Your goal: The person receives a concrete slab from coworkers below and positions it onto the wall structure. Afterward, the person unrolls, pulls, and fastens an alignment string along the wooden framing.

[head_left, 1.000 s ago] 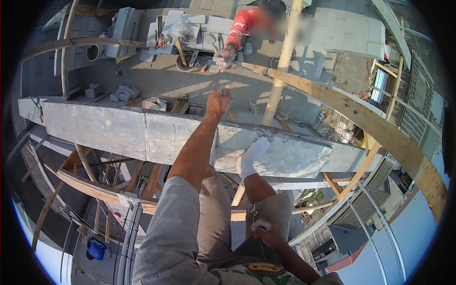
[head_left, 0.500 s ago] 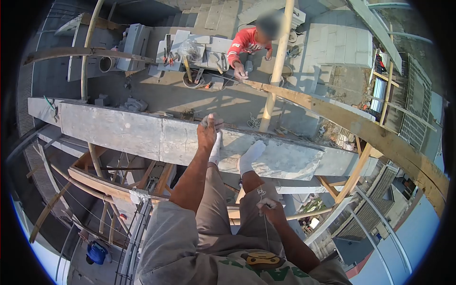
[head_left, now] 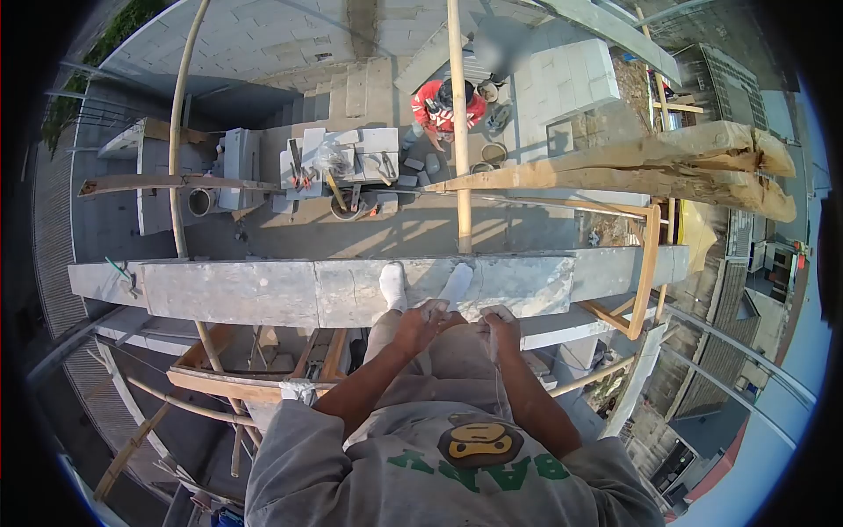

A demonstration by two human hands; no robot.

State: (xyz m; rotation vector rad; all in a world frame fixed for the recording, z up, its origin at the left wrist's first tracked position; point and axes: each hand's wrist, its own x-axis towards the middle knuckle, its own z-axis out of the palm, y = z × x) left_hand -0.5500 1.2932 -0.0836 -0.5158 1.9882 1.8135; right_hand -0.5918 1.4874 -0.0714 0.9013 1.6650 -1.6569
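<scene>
My left hand (head_left: 421,325) is held in front of my lap with its fingers closed; what they hold, if anything, I cannot make out. Beside it, a short gap to the right, my right hand (head_left: 499,323) is closed on a thin string (head_left: 497,373) that hangs toward my shirt. Both hands are above my thighs, near the edge of the pale block wall top (head_left: 228,290). My feet in white socks (head_left: 392,285) rest on that wall top.
Below, a person in a red shirt (head_left: 448,107) crouches behind a bamboo pole (head_left: 464,211). Tools and blocks lie on a work platform (head_left: 378,145). A rough timber beam (head_left: 615,167) juts in from the right. Wooden framing (head_left: 219,382) stands below the wall's near side.
My left hand has come back from above the wall toward my lap. My right hand has risen to beside it. The view has shifted, and the person in red has drawn away from the beam.
</scene>
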